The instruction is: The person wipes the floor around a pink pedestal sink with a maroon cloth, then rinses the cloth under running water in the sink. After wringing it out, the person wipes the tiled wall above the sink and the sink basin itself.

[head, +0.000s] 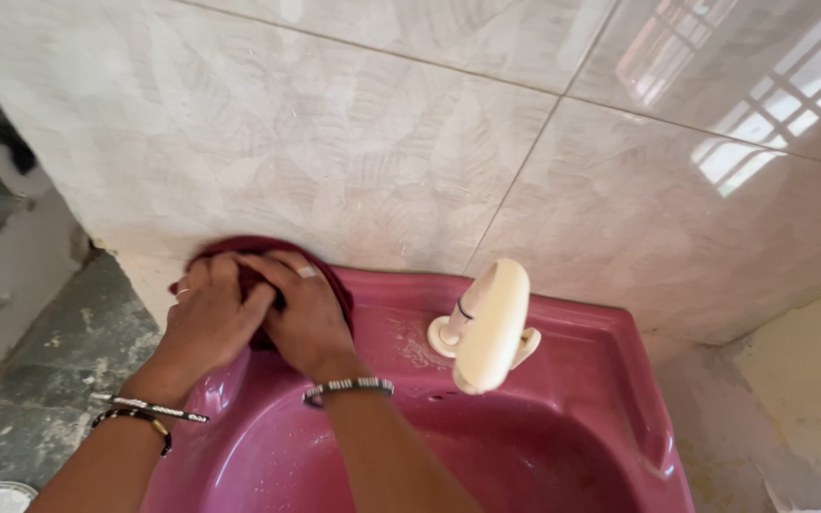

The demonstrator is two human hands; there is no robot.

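Bare arms; 2 bracelets on the left wrist (149, 413), 1 beaded band on the right wrist (349, 388), rings on fingers (307, 273).

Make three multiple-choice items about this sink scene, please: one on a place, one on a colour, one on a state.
1. Where is the cloth?
A. on the back left corner of the sink
B. on the floor
C. over the tap

2. What colour is the tap?
A. chrome
B. cream
C. black

3. What are the hands doing?
A. hanging free
B. turning the tap
C. both pressing on the cloth

Answers: 1 A, it lies against the wall tiles. 2 B, its body is pale cream. 3 C, the left hand and right hand rest on it.
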